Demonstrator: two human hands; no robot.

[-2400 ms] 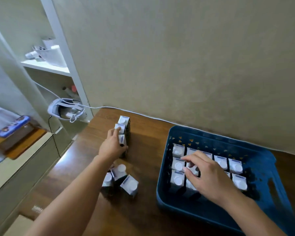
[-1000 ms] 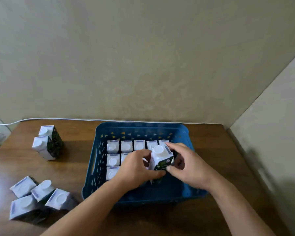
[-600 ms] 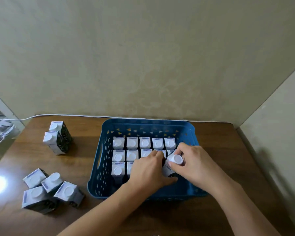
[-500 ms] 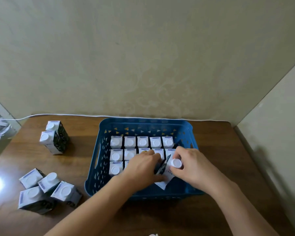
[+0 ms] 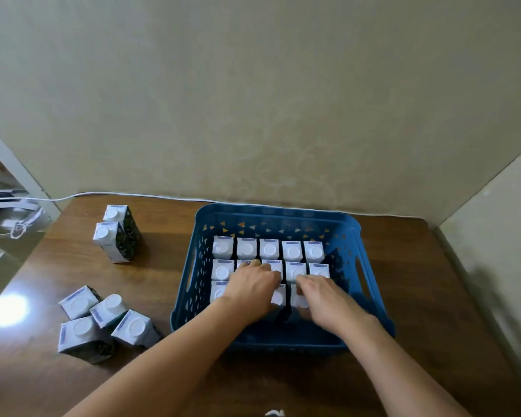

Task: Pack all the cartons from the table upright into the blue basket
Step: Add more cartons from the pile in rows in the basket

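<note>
The blue basket (image 5: 278, 212) stands on the brown table (image 5: 160, 275) and holds several white-capped cartons upright in rows (image 5: 269, 248). My left hand (image 5: 253, 285) lies palm down over cartons in the middle and front rows. My right hand (image 5: 324, 296) curls over the top of one carton (image 5: 300, 300) standing in the front row. A neighbouring carton (image 5: 278, 297) shows between my hands. Outside the basket, two cartons (image 5: 113, 236) stand upright at the back left. Several more (image 5: 109, 310) are clustered near the front left, some leaning.
A white cable (image 5: 151, 196) runs along the foot of the wall behind the table. A white device with straps (image 5: 9, 216) sits off the table's left edge. A side wall (image 5: 494, 236) closes in on the right, just past the basket.
The carton that both hands held tilted above the front row now stands upright in that row. My left hand has flattened over the cartons beside it.
</note>
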